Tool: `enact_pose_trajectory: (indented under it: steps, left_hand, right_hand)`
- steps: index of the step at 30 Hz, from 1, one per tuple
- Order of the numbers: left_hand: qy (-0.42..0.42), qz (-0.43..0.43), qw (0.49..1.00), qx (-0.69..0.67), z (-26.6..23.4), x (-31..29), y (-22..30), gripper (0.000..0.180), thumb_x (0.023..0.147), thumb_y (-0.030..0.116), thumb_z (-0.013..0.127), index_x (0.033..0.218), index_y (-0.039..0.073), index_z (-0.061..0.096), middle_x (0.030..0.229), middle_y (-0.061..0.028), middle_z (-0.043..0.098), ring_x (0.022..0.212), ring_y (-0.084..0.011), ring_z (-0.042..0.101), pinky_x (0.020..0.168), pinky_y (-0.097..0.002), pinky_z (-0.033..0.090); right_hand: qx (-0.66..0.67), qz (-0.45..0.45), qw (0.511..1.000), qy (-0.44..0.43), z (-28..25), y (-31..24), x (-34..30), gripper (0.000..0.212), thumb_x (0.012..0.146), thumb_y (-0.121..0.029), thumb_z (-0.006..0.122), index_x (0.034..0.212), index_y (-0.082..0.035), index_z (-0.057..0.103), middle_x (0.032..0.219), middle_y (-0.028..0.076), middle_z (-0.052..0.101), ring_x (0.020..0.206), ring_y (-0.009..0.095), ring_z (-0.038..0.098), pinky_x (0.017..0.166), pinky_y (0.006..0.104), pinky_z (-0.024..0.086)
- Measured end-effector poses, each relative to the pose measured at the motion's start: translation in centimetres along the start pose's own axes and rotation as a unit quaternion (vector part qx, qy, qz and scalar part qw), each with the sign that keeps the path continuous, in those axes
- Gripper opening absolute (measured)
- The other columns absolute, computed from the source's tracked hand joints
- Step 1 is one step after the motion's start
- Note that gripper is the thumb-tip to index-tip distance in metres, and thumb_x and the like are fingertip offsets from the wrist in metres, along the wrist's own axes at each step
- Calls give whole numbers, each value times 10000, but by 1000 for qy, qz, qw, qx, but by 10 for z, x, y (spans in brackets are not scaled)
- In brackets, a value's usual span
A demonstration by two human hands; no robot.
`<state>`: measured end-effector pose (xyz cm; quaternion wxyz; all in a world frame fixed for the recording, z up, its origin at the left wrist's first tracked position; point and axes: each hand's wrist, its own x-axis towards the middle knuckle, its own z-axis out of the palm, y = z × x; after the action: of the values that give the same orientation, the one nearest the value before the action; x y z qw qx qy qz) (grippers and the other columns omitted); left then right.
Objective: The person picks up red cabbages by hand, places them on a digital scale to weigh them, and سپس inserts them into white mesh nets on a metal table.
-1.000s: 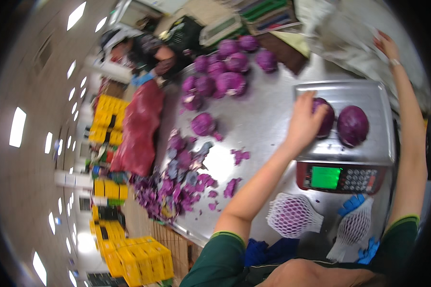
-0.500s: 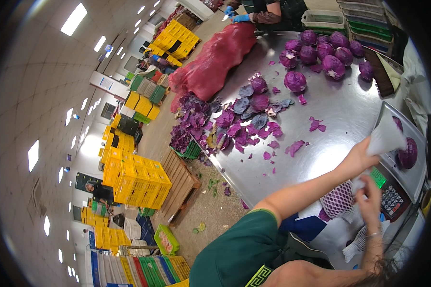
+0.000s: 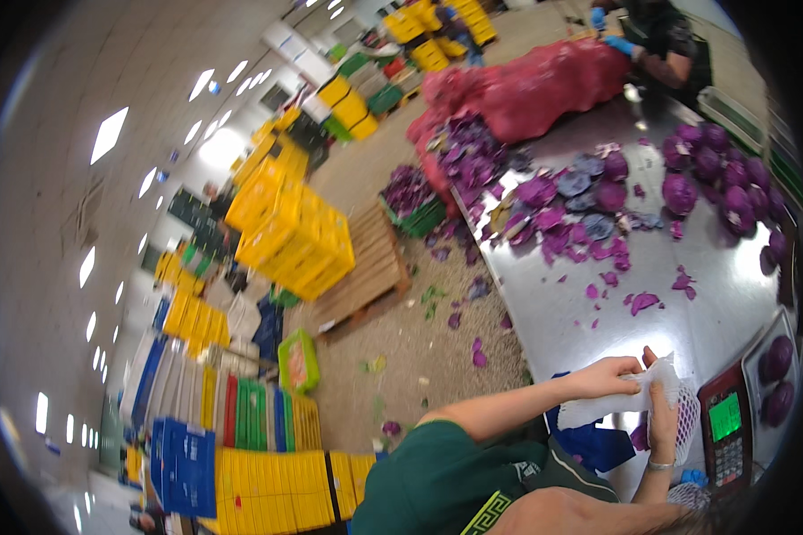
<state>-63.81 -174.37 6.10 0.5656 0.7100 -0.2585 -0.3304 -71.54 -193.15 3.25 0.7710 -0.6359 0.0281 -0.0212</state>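
Observation:
Close to the table's near edge, my left hand [image 3: 608,378] is closed on a white foam net sleeve [image 3: 589,413]. My right hand [image 3: 662,417], with a band at its wrist, is raised against the same sleeve with its fingers pointing up, partly covered by white netting. Stretched white mesh [image 3: 686,421] shows beside the right hand. A bit of purple cabbage [image 3: 639,436] peeks out below the hands, mostly hidden. To the right stands a scale [image 3: 725,419] with a lit green display, and red cabbages [image 3: 778,404] lie on its metal tray.
Trimmed red cabbages [image 3: 737,201] crowd the far right of the steel table [image 3: 589,321]. Loose purple leaves [image 3: 544,223] lie at its left, beside a large red net sack [image 3: 544,89]. A co-worker's blue-gloved hand [image 3: 619,45] is beyond. Yellow crates [image 3: 294,236] stand on the floor.
My left hand has come back from over the scale tray with the white sleeve and now meets my right hand. The view has turned, so the table sits lower and farther right.

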Motion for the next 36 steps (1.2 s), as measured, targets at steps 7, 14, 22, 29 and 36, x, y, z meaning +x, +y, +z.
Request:
enact_pose_trajectory:
  steps: [7,14,22,29,36]
  left_hand:
    - [210,-102,972,30,-45,9,42,244,865,174,640,1042,6,636,941,-71,645,891,-177,574,816,-313,456]
    - [-5,327,894,306,47,4,83,150,784,5,650,933,18,647,789,-54,603,816,-198,571,715,-318,451]
    - [1,36,998,54,120,78,62,262,929,158,530,1112,-8,615,919,-59,629,942,-180,575,875,-285,431]
    - [-160,-349,823,-418,163,60,7,484,986,222,436,1421,30,343,1390,-125,452,1225,-268,462,1062,-399,352]
    - [-320,-51,943,-82,124,181,68,270,915,209,553,1057,-19,586,928,-116,610,816,-210,573,731,-350,439]
  right_hand:
    - [-92,42,995,-17,-42,-33,-37,319,919,-71,498,1214,37,557,969,111,652,820,191,662,690,268,539]
    - [96,165,966,-173,-26,-105,-96,269,938,-194,559,1058,32,644,841,149,710,690,177,695,562,244,535]
    - [-243,-143,947,156,-70,-53,-86,398,976,-219,469,1299,13,490,1335,130,513,1245,214,463,1022,324,383]
    - [605,-122,786,25,-131,-76,-105,500,1020,-289,324,1450,-34,300,1457,109,388,1304,217,429,1102,379,320]
    - [-95,119,923,354,-245,-50,-147,438,943,-202,505,1366,-97,457,1160,80,618,742,84,592,657,232,491]
